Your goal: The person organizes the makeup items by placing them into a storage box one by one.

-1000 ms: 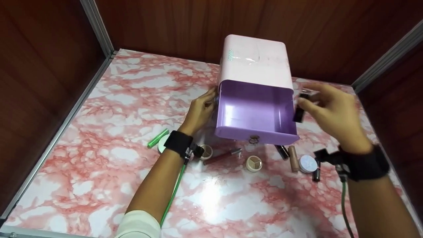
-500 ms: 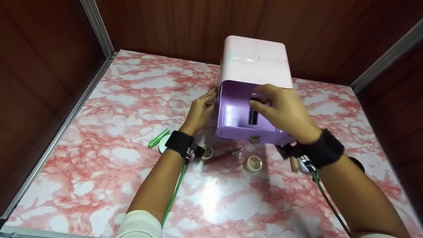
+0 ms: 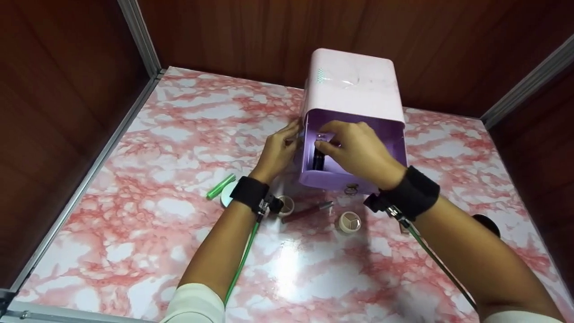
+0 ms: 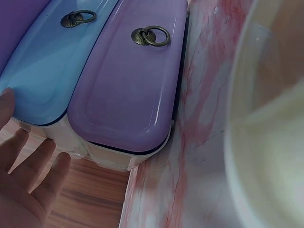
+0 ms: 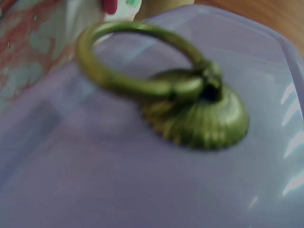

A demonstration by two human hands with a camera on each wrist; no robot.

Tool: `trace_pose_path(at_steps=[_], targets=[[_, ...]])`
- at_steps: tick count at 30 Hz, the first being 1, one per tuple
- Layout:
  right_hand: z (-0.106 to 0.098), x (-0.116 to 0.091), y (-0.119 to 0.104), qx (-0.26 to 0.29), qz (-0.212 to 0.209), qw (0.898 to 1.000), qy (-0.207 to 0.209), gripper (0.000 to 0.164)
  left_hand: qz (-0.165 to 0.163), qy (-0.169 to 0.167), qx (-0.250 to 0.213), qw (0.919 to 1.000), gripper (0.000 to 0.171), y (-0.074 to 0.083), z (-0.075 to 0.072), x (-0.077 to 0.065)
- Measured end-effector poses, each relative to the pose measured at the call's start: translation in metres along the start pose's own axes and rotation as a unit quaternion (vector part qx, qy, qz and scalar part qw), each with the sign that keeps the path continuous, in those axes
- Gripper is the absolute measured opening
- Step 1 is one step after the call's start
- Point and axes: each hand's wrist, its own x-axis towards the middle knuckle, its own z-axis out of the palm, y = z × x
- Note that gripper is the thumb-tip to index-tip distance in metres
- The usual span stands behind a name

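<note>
My right hand point(image 3: 358, 152) is inside the pulled-out top purple drawer point(image 3: 327, 181) of a pink cabinet point(image 3: 356, 85). Between thumb and fingers it pinches a black lipstick tube point(image 3: 319, 158), held upright by the drawer's left wall; whether the tube touches the drawer floor cannot be told. My left hand point(image 3: 278, 150) lies along the cabinet's left side, its fingers loosely extended in the left wrist view, beside a closed blue drawer point(image 4: 47, 57) and a closed purple drawer point(image 4: 128, 76). A brass ring pull point(image 5: 107, 78) fills the right wrist view.
On the marbled table lie a green tube point(image 3: 221, 186), a pale disc point(image 3: 228, 194), two round three-part pots, one point(image 3: 286, 205) by my left wrist and another point(image 3: 349, 222) in front, and a dark red tube point(image 3: 309, 211). A black round thing point(image 3: 486, 224) shows behind my right forearm.
My right hand has carried the lipstick tube leftward from outside the drawer's right side, over the rim and into its left part. The left hand has stayed at the cabinet's side.
</note>
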Motion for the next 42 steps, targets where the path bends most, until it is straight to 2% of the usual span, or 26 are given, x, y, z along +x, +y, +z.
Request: trace_pose_path(at_steps=[5, 13, 19, 25, 31, 34, 42], targets=[[0.008, 0.004, 0.0, -0.023, -0.008, 0.999, -0.033, 0.028, -0.001, -0.001, 0.005, 1.0, 0.036, -0.001, 0.0, -0.001], [0.013, 0.004, 0.003, -0.041, 0.005, 0.996, -0.076, 0.028, -0.002, -0.001, 0.026, 0.9997, 0.036, -0.003, -0.001, -0.001], [0.013, 0.003, 0.005, -0.047, -0.012, 0.993, -0.107, 0.022, -0.004, -0.003, 0.023, 0.9997, 0.036, -0.003, 0.0, -0.002], [0.012, 0.003, 0.006, -0.051, -0.028, 0.993, -0.103, 0.008, -0.014, -0.006, 0.026, 0.9996, 0.036, -0.003, 0.001, 0.0], [0.009, 0.003, 0.005, -0.053, -0.028, 0.993, -0.103, 0.012, -0.012, -0.005, 0.022, 0.9997, 0.035, -0.004, 0.001, 0.0], [0.001, 0.0, 0.004, -0.045, -0.019, 0.994, -0.101, 0.021, -0.007, 0.0, 0.021, 0.9998, 0.036, -0.004, 0.002, 0.0], [-0.029, -0.018, 0.02, -0.033, -0.038, 0.998, -0.04, 0.018, -0.004, 0.002, 0.022, 0.9997, 0.037, -0.001, 0.002, 0.0]])
